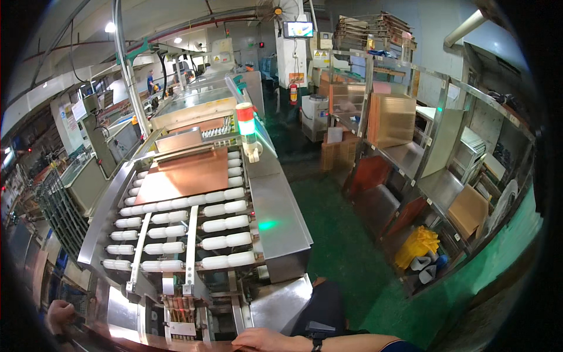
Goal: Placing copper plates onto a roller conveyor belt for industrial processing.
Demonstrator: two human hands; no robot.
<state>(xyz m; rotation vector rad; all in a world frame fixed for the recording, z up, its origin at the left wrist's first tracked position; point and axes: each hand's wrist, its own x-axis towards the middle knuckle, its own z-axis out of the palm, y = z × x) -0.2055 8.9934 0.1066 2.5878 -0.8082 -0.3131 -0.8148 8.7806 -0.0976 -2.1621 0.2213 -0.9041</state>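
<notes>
A copper-coloured sheet shows as a thin strip along the lower edge, seen almost edge-on. At its right end my right hand is closed on the rim, fingers pointing left. My left hand is curled at the sheet's left end, partly in shadow. Ahead of me stands a roller conveyor with white rollers and two pale guide strips. Farther along, a flat copper panel lies on the rollers.
A steel side cover with a lit signal lamp borders the conveyor on the right. Beyond the green floor, a metal rack holds stacked panels and yellow gloves. Dark racks stand at left.
</notes>
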